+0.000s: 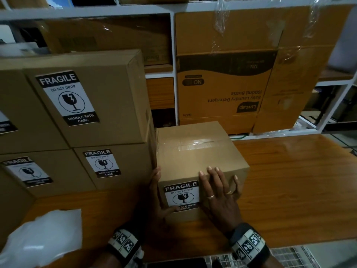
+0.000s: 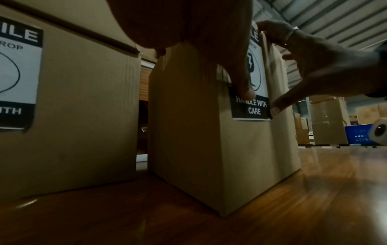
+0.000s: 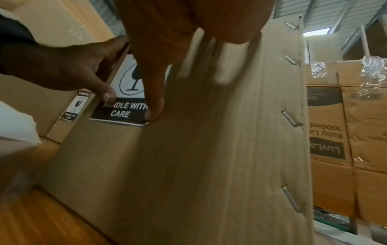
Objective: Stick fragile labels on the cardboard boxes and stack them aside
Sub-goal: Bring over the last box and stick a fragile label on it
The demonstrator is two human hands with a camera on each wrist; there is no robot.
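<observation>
One labelled cardboard box (image 1: 195, 161), my left hand (image 1: 157, 192) and right hand (image 1: 218, 192) splayed flat against it, grasping nothing; risk: fragile label (image 1: 181, 196) lower-right corner peeling if underpressed.

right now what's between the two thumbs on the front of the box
The fragile label on the small box. In the right wrist view the left hand thumb presses its lower left part and the right hand thumb its lower right corner.
</observation>
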